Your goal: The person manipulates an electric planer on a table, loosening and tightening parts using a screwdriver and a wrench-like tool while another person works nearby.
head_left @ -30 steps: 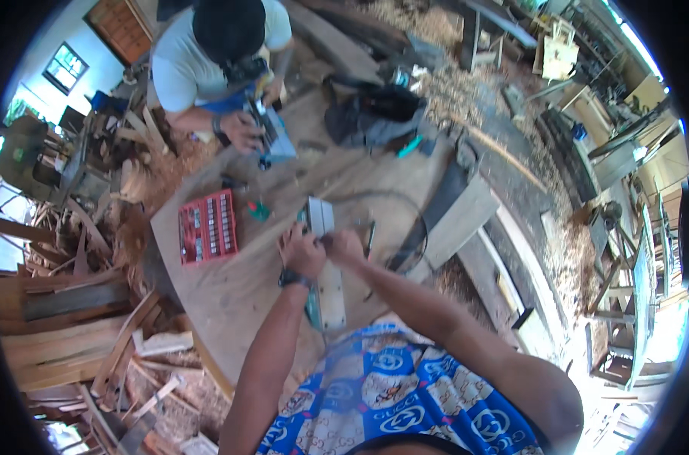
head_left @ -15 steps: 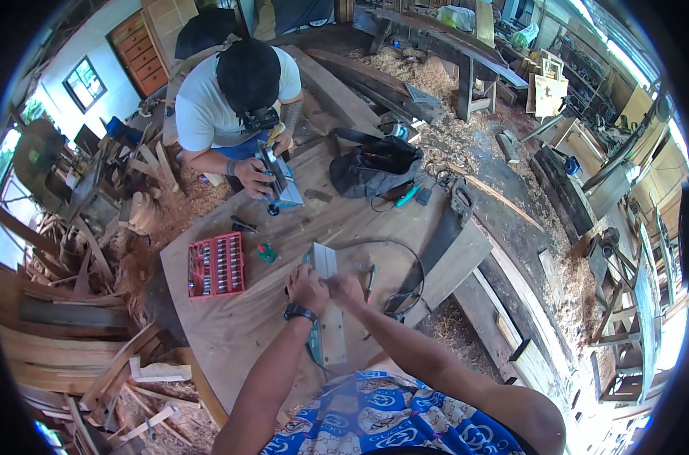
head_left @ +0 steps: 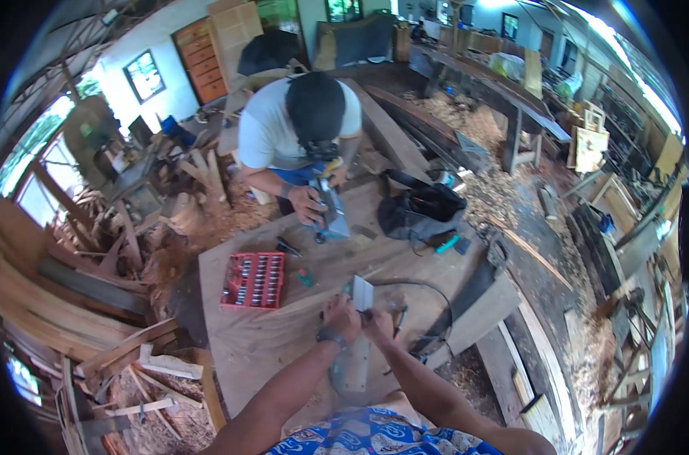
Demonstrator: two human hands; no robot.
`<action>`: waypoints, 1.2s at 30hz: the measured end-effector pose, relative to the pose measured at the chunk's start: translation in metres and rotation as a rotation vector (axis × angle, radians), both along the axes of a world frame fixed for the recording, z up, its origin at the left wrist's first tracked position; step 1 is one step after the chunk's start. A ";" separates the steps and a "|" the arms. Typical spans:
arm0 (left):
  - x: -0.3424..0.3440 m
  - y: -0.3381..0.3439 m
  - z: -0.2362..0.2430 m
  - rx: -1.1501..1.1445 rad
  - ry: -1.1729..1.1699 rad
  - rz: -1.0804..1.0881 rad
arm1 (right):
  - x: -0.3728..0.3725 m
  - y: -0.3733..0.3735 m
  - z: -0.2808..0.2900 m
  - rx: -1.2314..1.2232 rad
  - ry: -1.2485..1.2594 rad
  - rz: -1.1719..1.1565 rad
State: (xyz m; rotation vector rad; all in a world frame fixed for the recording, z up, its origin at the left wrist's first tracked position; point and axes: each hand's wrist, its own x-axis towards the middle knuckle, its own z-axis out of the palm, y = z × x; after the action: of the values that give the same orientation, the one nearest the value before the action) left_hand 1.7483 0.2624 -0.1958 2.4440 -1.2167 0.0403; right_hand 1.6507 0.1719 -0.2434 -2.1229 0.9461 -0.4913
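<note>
On the wooden worktop [head_left: 265,356] an electric planer [head_left: 353,368] lies with its flat grey metal sole facing up, its cord running off to the right. My left hand [head_left: 341,317], with a dark watch on the wrist, is closed around the planer's middle. Beside it my right hand [head_left: 378,326] is closed at the planer's right edge; whatever its fingers pinch is hidden. A red socket-set case [head_left: 253,280], with several metal bits in it, lies to the left. Near the case are a small green object [head_left: 306,277] and a dark small tool [head_left: 287,246].
Across the worktop a person [head_left: 299,129] in a white shirt holds a blue power planer [head_left: 333,220]. A black tool bag [head_left: 420,212], a teal-handled tool [head_left: 447,244] and a handsaw [head_left: 466,288] lie at the right. Scrap wood [head_left: 159,406] and shavings cover the floor around.
My view has tilted up and turned left, so the whole scene sits lower and further right. Both hands remain at the planer, with little visible change in their grip.
</note>
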 end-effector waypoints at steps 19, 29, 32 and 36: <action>-0.003 0.000 0.016 -0.051 0.158 -0.041 | -0.001 -0.007 -0.026 -0.112 -0.010 0.143; 0.000 -0.002 0.005 -0.034 0.141 0.048 | -0.003 0.000 -0.020 -0.090 0.014 0.122; -0.004 0.000 0.018 -0.076 0.112 -0.037 | 0.000 0.001 -0.020 -0.086 0.061 0.102; -0.001 0.001 0.011 -0.074 0.060 -0.016 | 0.002 0.003 -0.024 -0.100 0.010 0.102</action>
State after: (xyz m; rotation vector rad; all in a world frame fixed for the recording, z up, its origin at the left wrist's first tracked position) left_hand 1.7478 0.2631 -0.1844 2.3546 -1.1880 0.0070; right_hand 1.6530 0.1744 -0.2669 -2.2533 0.8297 -0.4859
